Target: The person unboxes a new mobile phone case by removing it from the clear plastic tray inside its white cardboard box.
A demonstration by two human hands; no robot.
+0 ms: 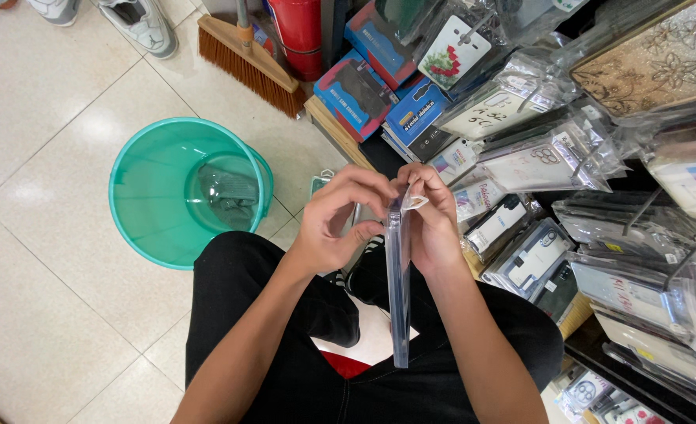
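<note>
You held the clear packet [398, 290] edge-on — left hand [335, 222] and right hand [431, 222] fingers pinching its top, steadying it above your lap

Both hands, left hand [336, 224] and right hand [430, 224], grip a clear plastic sleeve [399, 290] beside a green bucket [152, 228].

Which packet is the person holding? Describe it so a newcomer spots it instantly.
Start at the green bucket on the tiled floor, then look right to the two hands above the black-trousered lap. Between them stands a clear plastic sleeve, edge-on and upright, unlike the packets hanging on the rack.
</note>
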